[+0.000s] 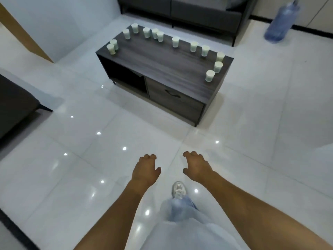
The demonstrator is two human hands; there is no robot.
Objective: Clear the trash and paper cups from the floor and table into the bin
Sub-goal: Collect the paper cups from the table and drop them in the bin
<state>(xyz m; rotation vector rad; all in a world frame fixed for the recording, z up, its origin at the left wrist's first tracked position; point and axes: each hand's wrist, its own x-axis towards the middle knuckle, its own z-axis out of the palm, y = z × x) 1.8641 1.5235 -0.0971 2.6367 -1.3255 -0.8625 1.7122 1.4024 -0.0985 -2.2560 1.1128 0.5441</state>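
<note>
Cups, pale, upright on table

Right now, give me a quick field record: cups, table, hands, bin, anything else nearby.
cups: thirteen paper cups, upright, along the far and side edges of the tabletop
table: low dark wood table, open shelf and one drawer in front
left hand: empty, fingers loosely curled, above the floor
right hand: empty, fingers loosely curled
bin: not in view
other: water jug on the floor, far right
</note>
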